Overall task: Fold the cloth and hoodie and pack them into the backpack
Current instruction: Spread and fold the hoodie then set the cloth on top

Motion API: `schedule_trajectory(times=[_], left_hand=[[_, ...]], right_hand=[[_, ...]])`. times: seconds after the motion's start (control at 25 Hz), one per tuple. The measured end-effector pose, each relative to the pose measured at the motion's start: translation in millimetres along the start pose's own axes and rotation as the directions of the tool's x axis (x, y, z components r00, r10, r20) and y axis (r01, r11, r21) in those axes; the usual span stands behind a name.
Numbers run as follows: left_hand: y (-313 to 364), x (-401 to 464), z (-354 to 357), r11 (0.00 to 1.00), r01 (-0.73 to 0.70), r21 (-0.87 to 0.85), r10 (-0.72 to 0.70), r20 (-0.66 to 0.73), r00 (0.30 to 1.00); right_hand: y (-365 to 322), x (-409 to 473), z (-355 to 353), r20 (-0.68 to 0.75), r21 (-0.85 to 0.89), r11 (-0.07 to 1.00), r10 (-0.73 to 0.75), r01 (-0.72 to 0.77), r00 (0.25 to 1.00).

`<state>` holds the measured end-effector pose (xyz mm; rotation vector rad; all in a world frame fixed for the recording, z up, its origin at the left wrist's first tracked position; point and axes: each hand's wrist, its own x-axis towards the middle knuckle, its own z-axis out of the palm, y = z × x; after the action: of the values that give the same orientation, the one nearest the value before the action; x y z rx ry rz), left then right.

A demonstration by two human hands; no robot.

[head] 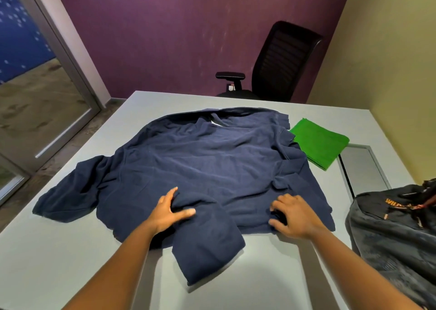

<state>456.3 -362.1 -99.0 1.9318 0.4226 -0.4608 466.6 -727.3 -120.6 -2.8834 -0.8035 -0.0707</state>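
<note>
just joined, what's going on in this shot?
A person is working on a navy hoodie spread across the grey table. Both hands rest on its near part: the left hand lies open on the fabric, the right hand has fingers curled into it. The hoodie is not folded yet. The green cloth already lies folded at the far right, and the dark backpack sits at the right edge, nothing visibly packed.

Black office chair (280,62) behind table (70,250)
</note>
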Motion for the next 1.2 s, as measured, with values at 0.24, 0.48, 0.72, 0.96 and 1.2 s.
schedule_trajectory(times=[0.24, 0.48, 0.72, 0.96, 1.2], left_hand=[[16.2, 5.8, -14.2, 0.981, -0.051, -0.186, 0.010, -0.217, 0.976], [21.0, 8.0, -66.5, 0.746, -0.295, -0.596, -0.099, -0.539, 0.837], [54.2, -1.0, -78.3, 0.680, -0.433, -0.592, 0.090, -0.518, 0.850], [45.4, -28.7, -80.4, 0.758, -0.090, -0.646, -0.025, -0.167, 0.986], [1.9, -31.3, -60.1, 0.902, 0.426, 0.069, -0.426, 0.298, 0.854]], right_hand=[[0.2, -8.1, 7.4, 0.140, -0.180, 0.983, 0.053, -0.027, 0.989], [14.0, 1.7, -16.8, -0.340, 0.069, 0.992, 0.123, -0.105, 0.932], [3.4, 17.0, -39.1, -0.221, 0.150, 0.943, 0.324, -0.296, 0.920], [18.5, -0.2, -34.6, -0.076, -0.087, 0.993, 0.067, -0.073, 0.995], [26.8, 6.7, -51.4, 0.453, -0.306, 0.899, 0.426, -0.312, 0.783]])
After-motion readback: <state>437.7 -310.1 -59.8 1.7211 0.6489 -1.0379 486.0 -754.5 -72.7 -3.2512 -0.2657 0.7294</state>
